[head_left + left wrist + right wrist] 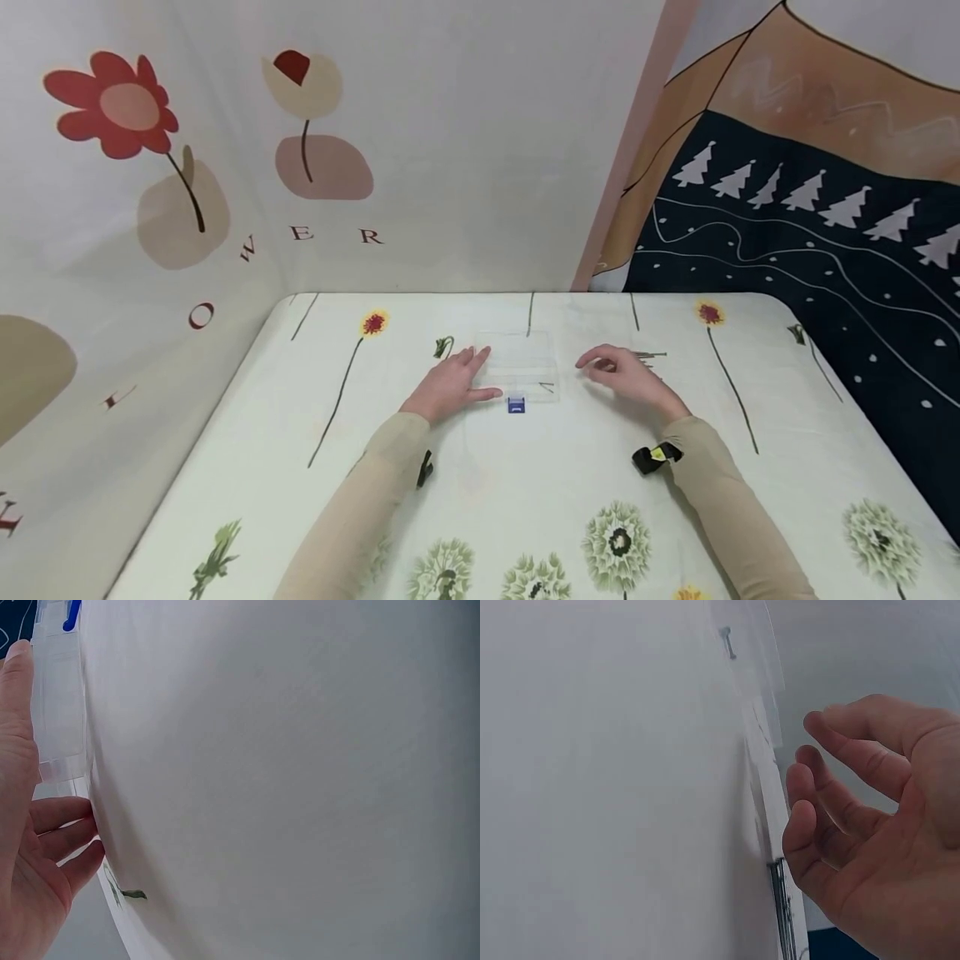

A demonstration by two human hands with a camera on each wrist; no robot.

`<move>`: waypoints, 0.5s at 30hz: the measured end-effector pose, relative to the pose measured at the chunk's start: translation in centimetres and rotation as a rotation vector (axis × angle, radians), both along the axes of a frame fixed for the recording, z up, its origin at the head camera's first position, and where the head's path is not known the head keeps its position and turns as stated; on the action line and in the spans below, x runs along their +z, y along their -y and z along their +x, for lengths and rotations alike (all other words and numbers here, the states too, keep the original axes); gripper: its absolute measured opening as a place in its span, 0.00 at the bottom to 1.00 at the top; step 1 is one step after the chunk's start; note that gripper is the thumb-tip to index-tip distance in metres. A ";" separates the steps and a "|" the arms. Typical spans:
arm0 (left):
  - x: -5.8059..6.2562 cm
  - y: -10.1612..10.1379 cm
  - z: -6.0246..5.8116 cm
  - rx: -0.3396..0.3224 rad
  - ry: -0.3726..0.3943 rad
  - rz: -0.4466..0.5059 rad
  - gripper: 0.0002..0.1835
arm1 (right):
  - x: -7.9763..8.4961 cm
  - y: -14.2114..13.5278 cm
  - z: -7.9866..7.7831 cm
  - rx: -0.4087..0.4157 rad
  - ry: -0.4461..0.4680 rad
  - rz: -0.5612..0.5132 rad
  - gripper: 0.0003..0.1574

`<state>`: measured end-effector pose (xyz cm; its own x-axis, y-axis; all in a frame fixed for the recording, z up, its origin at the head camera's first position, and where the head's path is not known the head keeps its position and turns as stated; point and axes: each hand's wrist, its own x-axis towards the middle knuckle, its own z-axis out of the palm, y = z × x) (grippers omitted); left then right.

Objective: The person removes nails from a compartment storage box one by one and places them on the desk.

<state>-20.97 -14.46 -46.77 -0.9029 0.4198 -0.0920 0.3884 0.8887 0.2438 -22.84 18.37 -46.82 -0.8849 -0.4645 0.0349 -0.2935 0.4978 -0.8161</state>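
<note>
A clear plastic box (pixel 517 372) with a blue latch (pixel 516 406) lies on the table. Inside its front right part are a couple of thin metal nails (pixel 547 387). My left hand (pixel 454 385) rests at the box's left side, fingers extended and thumb toward the front edge; in the left wrist view the fingertips touch the cloth. To the right of the box my right hand (pixel 621 375) hovers with loosely bent fingers, and nothing shows between them. Just beyond that hand lies a small bunch of nails (pixel 649 356), also seen in the right wrist view as dark rods (pixel 783 907).
A white cloth (pixel 480 483) printed with flowers covers the table. Behind it hangs a pale curtain (pixel 480 167) with flower prints and letters, and a dark tree-patterned cloth (pixel 787 225) hangs at the right.
</note>
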 end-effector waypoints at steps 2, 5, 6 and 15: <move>0.0 0.1 0.0 -0.004 -0.002 0.005 0.48 | 0.0 0.5 0.0 0.018 -0.004 -0.008 0.11; 0.1 0.1 -0.1 -0.012 -0.005 0.009 0.48 | 0.0 1.1 0.1 0.030 -0.003 -0.012 0.12; 0.1 0.1 -0.1 -0.013 -0.006 0.008 0.48 | 0.0 1.2 0.1 0.035 0.001 -0.011 0.12; 0.1 0.0 -0.1 -0.010 0.002 0.005 0.48 | 0.1 2.5 0.5 0.059 0.009 -0.037 0.11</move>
<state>-21.03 -14.50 -46.62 -0.8985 0.4293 -0.0916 0.3967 0.8835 0.2491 -22.37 15.83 -46.71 -0.8563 -0.5145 0.0449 -0.3138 0.4491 -0.8366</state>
